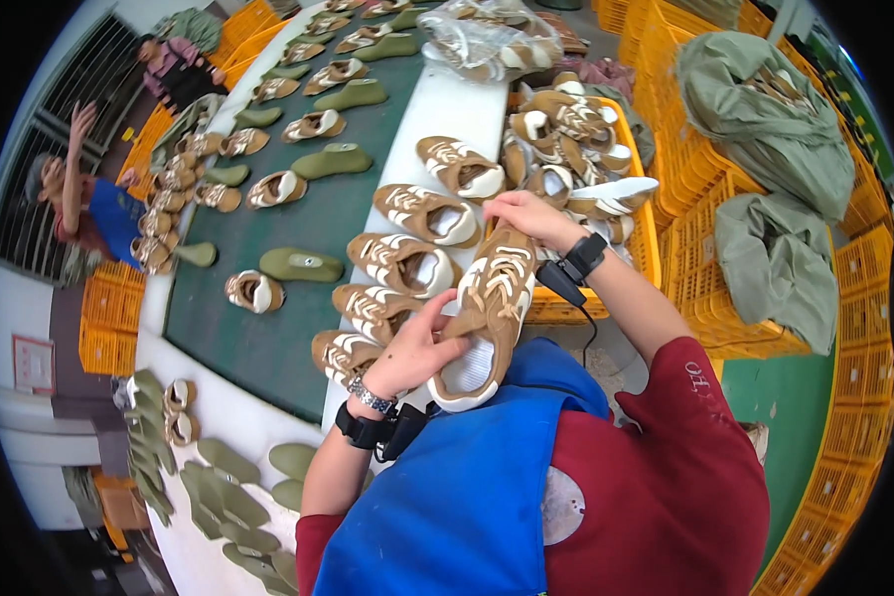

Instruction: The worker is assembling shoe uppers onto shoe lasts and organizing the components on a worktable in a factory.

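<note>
Before a blue apron, holds a brown-and-white lace-up sneaker, toe pointing away, long axis tilted slightly right. Clasps its padded collar in the curled left hand; pinches its toe narrowly in the right hand. Faces similar sneakers, then smooth olive shoe lasts.

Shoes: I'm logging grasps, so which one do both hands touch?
The shoe with the left hand at its opening and the right hand at its toe; no other has both hands on it.
</note>
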A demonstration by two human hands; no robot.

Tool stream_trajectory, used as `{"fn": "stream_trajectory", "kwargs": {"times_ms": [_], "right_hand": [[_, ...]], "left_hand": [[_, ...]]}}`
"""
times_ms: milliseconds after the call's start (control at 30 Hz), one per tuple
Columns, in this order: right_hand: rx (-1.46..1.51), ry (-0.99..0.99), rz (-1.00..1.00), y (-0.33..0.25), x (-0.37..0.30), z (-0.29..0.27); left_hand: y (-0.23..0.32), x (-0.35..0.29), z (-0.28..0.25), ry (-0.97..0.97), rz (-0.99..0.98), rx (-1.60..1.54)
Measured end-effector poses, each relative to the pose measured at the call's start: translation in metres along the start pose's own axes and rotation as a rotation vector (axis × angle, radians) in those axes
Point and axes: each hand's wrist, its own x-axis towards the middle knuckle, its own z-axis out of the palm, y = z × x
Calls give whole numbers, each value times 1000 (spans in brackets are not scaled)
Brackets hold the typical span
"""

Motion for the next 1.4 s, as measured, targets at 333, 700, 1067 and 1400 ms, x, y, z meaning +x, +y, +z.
{"fn": "stream_trajectory", "kwargs": {"times_ms": [333,700,1067,1400], "right_hand": [[-448,62,-712,-35,-71,116],[-410,99,-721,-41,-68,138],[-628,142,-942,-66,-99,151],[-737,-29,-946,-71,-97,160]], "left_hand": [[-5,-36,-14,779,87,318],[6,-30,-14,958,353,842],[2,-67,-40,694,387,-75],[7,-74,-18,1204,418,206]]}}
